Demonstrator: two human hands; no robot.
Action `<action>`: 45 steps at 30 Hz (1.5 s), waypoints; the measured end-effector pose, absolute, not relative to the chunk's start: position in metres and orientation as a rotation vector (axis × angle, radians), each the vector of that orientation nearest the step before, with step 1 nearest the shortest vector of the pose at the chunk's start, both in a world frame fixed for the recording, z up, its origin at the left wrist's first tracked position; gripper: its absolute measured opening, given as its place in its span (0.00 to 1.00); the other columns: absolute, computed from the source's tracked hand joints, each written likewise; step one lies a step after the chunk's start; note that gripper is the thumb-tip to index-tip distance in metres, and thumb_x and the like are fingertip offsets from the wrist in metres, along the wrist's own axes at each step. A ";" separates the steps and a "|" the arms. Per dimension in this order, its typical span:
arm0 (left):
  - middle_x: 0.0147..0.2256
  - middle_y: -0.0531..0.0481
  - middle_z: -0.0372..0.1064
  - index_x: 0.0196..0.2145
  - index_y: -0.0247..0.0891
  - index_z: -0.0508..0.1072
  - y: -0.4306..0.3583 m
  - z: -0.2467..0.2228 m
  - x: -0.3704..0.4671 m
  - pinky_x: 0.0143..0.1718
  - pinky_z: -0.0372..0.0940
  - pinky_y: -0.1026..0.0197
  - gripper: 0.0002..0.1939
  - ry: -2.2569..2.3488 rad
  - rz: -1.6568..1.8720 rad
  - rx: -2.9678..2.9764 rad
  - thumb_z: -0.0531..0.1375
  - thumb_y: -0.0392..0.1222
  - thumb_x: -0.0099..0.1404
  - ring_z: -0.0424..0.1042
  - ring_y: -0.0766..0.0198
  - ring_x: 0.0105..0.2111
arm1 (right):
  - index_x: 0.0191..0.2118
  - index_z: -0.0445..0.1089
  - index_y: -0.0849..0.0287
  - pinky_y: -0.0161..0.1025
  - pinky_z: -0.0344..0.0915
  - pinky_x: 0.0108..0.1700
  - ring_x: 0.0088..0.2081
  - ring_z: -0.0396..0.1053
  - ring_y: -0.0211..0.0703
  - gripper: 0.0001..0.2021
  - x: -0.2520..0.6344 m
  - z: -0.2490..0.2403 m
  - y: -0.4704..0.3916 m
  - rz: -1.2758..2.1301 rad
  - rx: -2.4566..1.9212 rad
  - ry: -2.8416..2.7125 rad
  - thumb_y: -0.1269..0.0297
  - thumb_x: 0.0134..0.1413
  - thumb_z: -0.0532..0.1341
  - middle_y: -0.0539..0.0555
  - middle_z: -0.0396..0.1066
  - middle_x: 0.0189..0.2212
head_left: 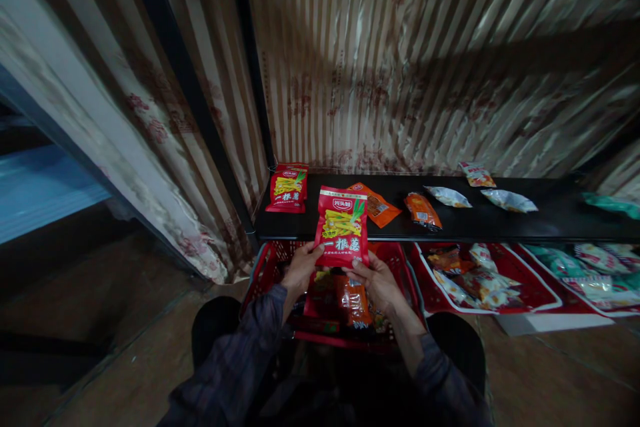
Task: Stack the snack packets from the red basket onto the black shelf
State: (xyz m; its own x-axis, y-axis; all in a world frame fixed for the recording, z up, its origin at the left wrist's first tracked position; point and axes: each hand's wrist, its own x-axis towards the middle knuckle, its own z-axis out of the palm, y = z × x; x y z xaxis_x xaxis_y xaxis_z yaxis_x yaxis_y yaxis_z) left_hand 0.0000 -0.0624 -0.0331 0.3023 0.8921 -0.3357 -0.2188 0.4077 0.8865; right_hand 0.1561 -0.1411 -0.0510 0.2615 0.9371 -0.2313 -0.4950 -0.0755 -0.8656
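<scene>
Between them, my left hand (303,265) and my right hand (377,280) hold a red snack bag (343,227) by its lower corners, thumbs on its front. The bag is tilted up, with yellow sticks and a green scallion printed on it. Below it, a red plastic basket (265,273) stands between my knees, holding an orange snack packet (354,300) and other bags partly hidden by my hands. A matching red snack bag (288,188) stands at the left end of the black shelf (320,180), and a flat orange packet (379,205) lies partly behind the held bag.
Along the shelf lie another orange packet (423,211), white packets (509,200) and a green packet (610,205). Red baskets (543,300) of snack bags sit under its front edge on the right. Black posts (250,60) and a striped curtain (350,80) border the shelf.
</scene>
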 end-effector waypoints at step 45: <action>0.54 0.36 0.66 0.54 0.34 0.69 0.073 -0.103 -0.064 0.58 0.60 0.46 0.21 1.641 1.427 1.817 0.52 0.40 0.65 0.65 0.50 0.56 | 0.30 0.76 0.59 0.38 0.72 0.33 0.27 0.73 0.40 0.19 0.081 -0.078 0.051 1.264 -1.195 -0.788 0.53 0.29 0.74 0.51 0.78 0.28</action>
State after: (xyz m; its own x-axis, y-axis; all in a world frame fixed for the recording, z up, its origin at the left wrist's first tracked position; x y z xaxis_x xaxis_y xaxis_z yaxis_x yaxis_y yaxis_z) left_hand -0.0640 0.0732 -0.1031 -0.1503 0.8777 0.4550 0.5725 -0.2979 0.7639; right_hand 0.0811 0.0513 -0.0781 0.1896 0.9682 -0.1630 -0.2802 -0.1057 -0.9541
